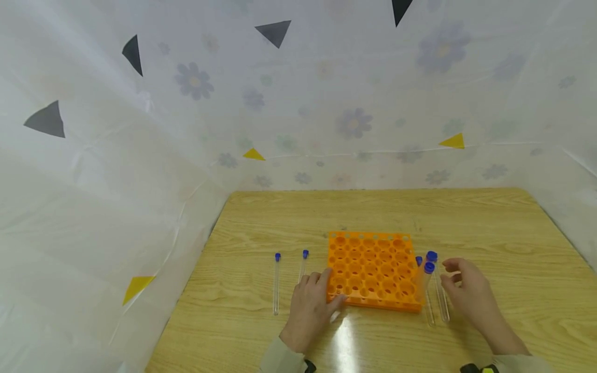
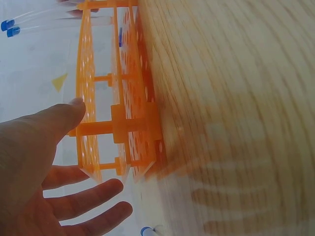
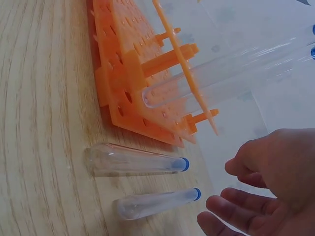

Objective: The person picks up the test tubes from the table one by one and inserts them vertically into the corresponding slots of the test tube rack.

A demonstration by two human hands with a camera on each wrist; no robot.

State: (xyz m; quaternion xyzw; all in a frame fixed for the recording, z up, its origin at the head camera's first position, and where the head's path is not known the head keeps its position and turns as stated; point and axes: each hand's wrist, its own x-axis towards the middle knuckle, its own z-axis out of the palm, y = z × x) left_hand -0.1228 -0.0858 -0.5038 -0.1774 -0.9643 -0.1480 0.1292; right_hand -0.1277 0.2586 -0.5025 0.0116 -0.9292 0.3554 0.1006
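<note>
An orange test tube rack [image 1: 370, 269] with rows of round holes stands on the table. My left hand [image 1: 309, 305] grips its near left corner, thumb along the front edge and fingers at the left side. In the left wrist view the thumb touches the upper plate [image 2: 84, 123]. Two clear test tubes [image 3: 221, 73] with blue caps stand in the rack's right end. My right hand [image 1: 471, 292] hovers just right of them, fingers bent slightly and apart, holding nothing. Below it, two capped tubes [image 3: 140, 160] lie on the table beside the rack.
Left of the rack two more blue-capped tubes lie on the wooden table [image 1: 233, 290], one [image 1: 276, 285] farther out and one [image 1: 303, 263] partly behind my left hand. A pale flowered curtain [image 1: 298, 103] hangs along the table's back and sides.
</note>
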